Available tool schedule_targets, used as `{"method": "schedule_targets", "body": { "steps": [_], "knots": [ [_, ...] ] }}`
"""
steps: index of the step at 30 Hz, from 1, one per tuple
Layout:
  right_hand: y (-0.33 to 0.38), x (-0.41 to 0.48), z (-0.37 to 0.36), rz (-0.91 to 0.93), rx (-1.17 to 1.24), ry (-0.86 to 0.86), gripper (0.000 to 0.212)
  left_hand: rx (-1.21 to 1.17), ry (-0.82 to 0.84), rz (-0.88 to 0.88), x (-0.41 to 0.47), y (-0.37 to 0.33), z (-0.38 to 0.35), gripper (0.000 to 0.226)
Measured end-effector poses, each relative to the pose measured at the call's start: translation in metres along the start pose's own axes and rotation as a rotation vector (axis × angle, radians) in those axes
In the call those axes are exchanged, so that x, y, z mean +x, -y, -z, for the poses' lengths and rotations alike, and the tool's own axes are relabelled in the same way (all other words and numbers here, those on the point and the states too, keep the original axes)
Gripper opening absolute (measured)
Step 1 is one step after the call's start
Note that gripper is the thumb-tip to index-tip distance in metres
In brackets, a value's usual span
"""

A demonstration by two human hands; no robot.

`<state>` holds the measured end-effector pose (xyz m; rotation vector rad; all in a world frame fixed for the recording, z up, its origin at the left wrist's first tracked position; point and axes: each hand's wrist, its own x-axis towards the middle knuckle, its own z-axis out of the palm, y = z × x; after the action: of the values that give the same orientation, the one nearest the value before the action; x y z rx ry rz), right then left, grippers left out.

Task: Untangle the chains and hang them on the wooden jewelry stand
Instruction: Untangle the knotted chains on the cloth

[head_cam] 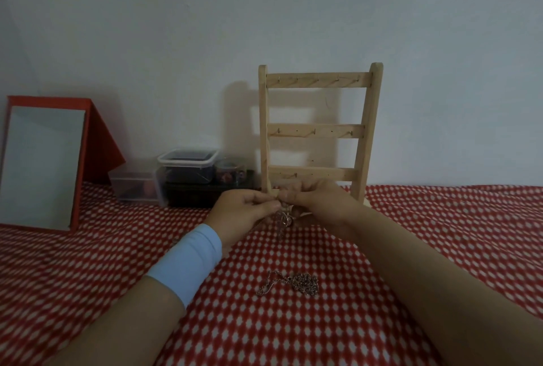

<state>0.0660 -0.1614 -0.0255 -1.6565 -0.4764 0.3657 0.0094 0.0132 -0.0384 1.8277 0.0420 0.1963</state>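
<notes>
Both forearms come in from the bottom edge on my feed, the left one with a pale blue wristband [188, 265] round the wrist, and they meet over a red cloth with white diamonds [440, 248]. Between the arms, closer to me than the hands, I see a loose chain [293, 282] lying on the cloth in a small silvery heap with one end trailing left. Further up, the left hand [241, 213] and the right hand [317, 201] sit fingertip to fingertip, fingers curled, both pinching a tangled chain bundle [282, 220] that dangles below them, clear of the cloth as far as I can tell. Its knots are too blurred for me to read. Just behind the hands stands the wooden jewelry stand [316, 130], upright against the grey wall, with three cross rails set with small hooks; the hands cover part of its base. To its left I make out stacked clear plastic boxes [188, 165] on a dark box, and at far left a mirror in a red frame [41, 165] leaning back.
</notes>
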Motion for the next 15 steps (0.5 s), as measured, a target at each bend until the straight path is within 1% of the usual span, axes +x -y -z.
{"method": "schedule_targets", "body": {
  "steps": [3, 6, 7, 11, 15],
  "knots": [
    [-0.001, 0.002, 0.0, 0.033, -0.037, 0.001, 0.005, -0.17, 0.105, 0.156, 0.001, 0.0, 0.004, 0.015],
    [-0.005, 0.004, 0.001, 0.065, -0.138, -0.003, 0.024, -0.141, 0.222, 0.258, 0.0, 0.0, 0.009, 0.02],
    [-0.005, 0.004, 0.0, 0.086, -0.159, 0.001, 0.026, -0.117, 0.251, 0.26, 0.001, 0.0, 0.009, 0.02],
    [-0.005, 0.003, 0.0, 0.183, -0.272, -0.006, 0.012, 0.036, 0.306, 0.203, 0.005, 0.004, 0.014, 0.019],
    [-0.007, 0.004, 0.005, 0.225, -0.459, -0.041, 0.004, 0.216, 0.249, 0.124, 0.007, 0.005, 0.015, 0.018]
  ]
}}
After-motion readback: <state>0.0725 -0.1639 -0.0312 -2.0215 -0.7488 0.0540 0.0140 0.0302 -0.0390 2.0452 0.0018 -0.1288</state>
